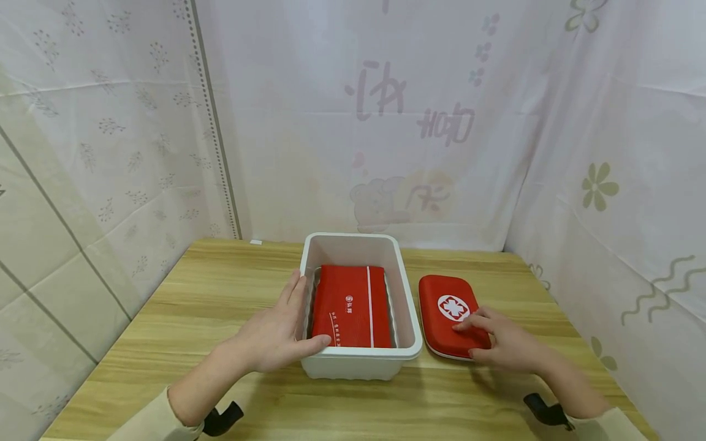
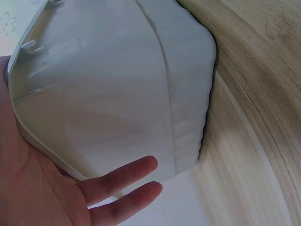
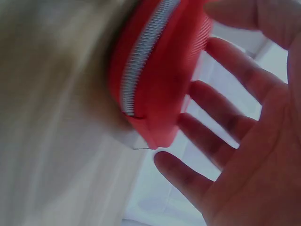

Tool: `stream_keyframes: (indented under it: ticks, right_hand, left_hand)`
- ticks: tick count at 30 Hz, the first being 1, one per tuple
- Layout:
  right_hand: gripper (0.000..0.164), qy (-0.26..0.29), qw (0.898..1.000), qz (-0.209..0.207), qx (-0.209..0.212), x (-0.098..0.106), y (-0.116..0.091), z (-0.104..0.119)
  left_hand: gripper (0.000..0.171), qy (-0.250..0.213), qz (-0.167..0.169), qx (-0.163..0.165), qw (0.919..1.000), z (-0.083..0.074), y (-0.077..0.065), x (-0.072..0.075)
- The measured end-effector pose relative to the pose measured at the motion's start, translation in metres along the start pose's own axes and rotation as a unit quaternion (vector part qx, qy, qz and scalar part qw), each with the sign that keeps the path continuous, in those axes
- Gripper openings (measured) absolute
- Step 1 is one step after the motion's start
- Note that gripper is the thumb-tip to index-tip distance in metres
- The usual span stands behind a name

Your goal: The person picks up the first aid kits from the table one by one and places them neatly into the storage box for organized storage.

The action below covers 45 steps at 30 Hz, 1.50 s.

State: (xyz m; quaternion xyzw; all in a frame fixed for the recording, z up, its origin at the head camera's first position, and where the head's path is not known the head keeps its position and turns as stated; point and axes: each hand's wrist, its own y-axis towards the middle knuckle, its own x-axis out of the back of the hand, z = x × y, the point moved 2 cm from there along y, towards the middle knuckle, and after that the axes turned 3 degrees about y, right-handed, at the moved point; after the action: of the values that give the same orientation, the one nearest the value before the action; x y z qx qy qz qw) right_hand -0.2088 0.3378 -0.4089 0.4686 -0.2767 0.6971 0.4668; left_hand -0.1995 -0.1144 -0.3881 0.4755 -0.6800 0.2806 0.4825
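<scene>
A white plastic bin (image 1: pixel 357 367) stands on the table with a flat red packet (image 1: pixel 352 303) inside, marked with white lettering and a stripe. My left hand (image 1: pixel 270 340) rests on the bin's near left corner, thumb over the rim. In the left wrist view, two straight fingers (image 2: pixel 123 178) reach down beside the bin's outer wall. To the right of the bin lies a red zippered first-aid case (image 1: pixel 447 300) with a white cross emblem. My right hand (image 1: pixel 507 343) touches its near right part with fingers spread and loosely bent; the right wrist view shows the zipper (image 3: pixel 141 56).
The wooden table (image 1: pixel 220 294) bears everything. Patterned white curtains (image 1: pixel 353 141) hang behind it and at both sides. A small white piece (image 1: pixel 256 242) lies at the table's back edge.
</scene>
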Motion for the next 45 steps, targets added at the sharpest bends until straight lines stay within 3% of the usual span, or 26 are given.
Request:
stream_keyframes:
  ticks: [2,6,14,17,22,25,29,35,40,45]
  right_hand:
    - [0.036,0.031,0.999,0.006,-0.013,0.007,0.007,-0.002]
    - [0.049,0.078,0.996,-0.001,-0.030,0.018,0.029,-0.013]
    - [0.077,0.073,0.988,0.025,-0.130,0.026,0.083,-0.049]
    - [0.083,0.099,0.980,0.057,-0.163,0.027,0.095,-0.058]
    - [0.092,0.177,0.953,0.116,-0.218,0.024,0.110,-0.070]
    - [0.096,0.196,0.942,0.134,-0.237,0.023,0.116,-0.074]
    - [0.097,0.215,0.930,0.149,-0.259,0.021,0.117,-0.073]
    - [0.087,0.272,0.902,0.168,-0.291,0.017,0.117,-0.075]
    - [0.070,0.320,0.893,0.195,-0.251,0.014,0.123,-0.088]
    - [0.058,0.346,0.888,0.160,-0.258,0.011,0.122,-0.087]
  left_hand:
    - [0.116,0.001,-0.001,-0.001,1.0000,0.000,0.000,0.000]
    - [0.117,0.000,-0.002,-0.005,1.0000,0.000,-0.001,0.001]
    - [0.118,-0.003,0.001,-0.006,1.0000,0.000,-0.001,0.000]
    - [0.118,-0.004,0.000,-0.008,1.0000,-0.001,-0.001,0.000]
    - [0.116,-0.007,0.001,-0.006,1.0000,0.000,0.000,0.000]
    - [0.116,-0.006,0.000,-0.004,1.0000,0.000,0.001,0.001]
    - [0.116,-0.007,0.003,-0.001,1.0000,0.001,0.001,0.002]
    - [0.117,-0.005,0.005,0.001,1.0000,0.001,0.001,0.003]
    - [0.116,-0.005,0.006,0.002,1.0000,0.000,0.001,0.003]
    - [0.115,-0.006,0.004,-0.001,1.0000,0.000,0.001,0.002]
